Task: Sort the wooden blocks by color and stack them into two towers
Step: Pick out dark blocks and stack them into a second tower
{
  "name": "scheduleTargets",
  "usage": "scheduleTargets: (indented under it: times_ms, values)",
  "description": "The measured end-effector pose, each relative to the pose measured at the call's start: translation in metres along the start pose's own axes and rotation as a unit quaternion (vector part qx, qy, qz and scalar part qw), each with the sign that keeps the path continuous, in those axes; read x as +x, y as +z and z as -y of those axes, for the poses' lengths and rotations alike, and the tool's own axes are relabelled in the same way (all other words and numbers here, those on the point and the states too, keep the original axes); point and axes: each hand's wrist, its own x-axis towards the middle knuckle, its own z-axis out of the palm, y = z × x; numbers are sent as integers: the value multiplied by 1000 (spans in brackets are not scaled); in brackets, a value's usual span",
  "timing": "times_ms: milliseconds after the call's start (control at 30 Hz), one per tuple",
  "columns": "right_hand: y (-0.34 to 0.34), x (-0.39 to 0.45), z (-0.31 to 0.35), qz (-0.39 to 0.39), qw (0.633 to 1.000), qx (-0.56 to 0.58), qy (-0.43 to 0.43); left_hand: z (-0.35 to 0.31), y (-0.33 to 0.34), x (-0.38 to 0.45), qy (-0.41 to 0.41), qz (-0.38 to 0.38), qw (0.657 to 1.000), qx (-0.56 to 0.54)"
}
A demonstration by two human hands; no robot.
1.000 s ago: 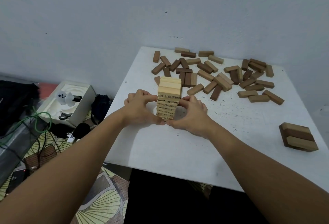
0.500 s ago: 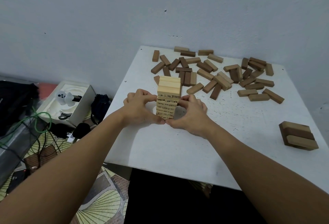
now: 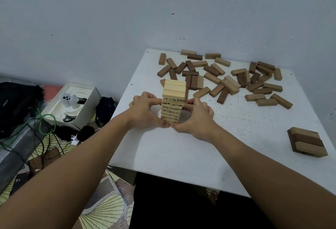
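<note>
Both hands cup the pale block tower (image 3: 173, 99) on the white worktop (image 3: 181, 148): left hand (image 3: 145, 111) and right hand (image 3: 197, 118) each grip clamped on its sides, thumbs meeting at its base.

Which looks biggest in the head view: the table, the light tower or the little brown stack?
1. table
2. light tower
3. brown stack, though it looks about as big as the tower, so that order is unsure.
</note>
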Motion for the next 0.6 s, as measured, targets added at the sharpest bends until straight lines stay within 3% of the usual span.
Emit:
scheduleTargets:
  times_ms: [600]
  values:
    - [36, 13, 36, 13, 999, -6, -40, 42, -32, -20, -22, -16, 1000, -11]
